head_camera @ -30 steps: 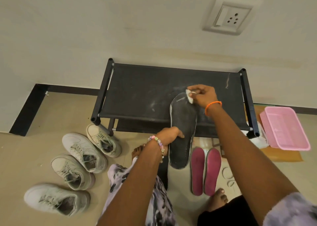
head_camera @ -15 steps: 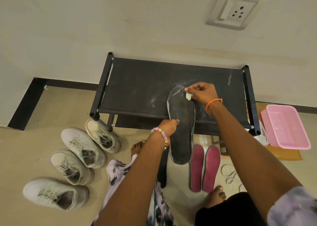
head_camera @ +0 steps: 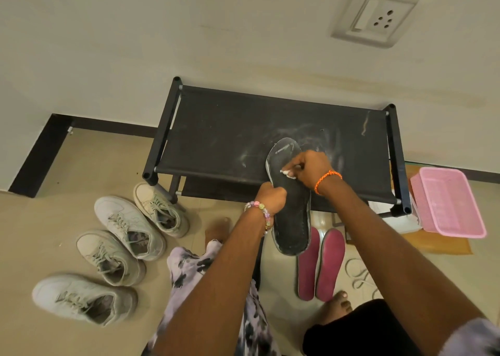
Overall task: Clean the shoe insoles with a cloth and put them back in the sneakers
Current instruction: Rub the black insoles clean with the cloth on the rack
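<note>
- Black insole (head_camera: 293, 215) is held up over the near edge of the black fabric shoe rack (head_camera: 216, 136), toe end far, heel end near; no brand or writing can be read on it.
- Left hand (head_camera: 270, 197) grips the insole's left edge at mid-length, fingers curled round it.
- Right hand (head_camera: 311, 169) pinches a small white cloth (head_camera: 286, 172) and presses it onto the insole's upper half.
- Two maroon insoles (head_camera: 320, 265) lie side by side on the floor, just near of the black one.
- Four pale sneakers (head_camera: 130, 225) stand on the floor to the left; any logos are unreadable.
- Pink plastic basket (head_camera: 449, 201) sits at the right of the rack; its contents cannot be made out.
- White wall socket (head_camera: 376, 17) is mounted on the far wall.
</note>
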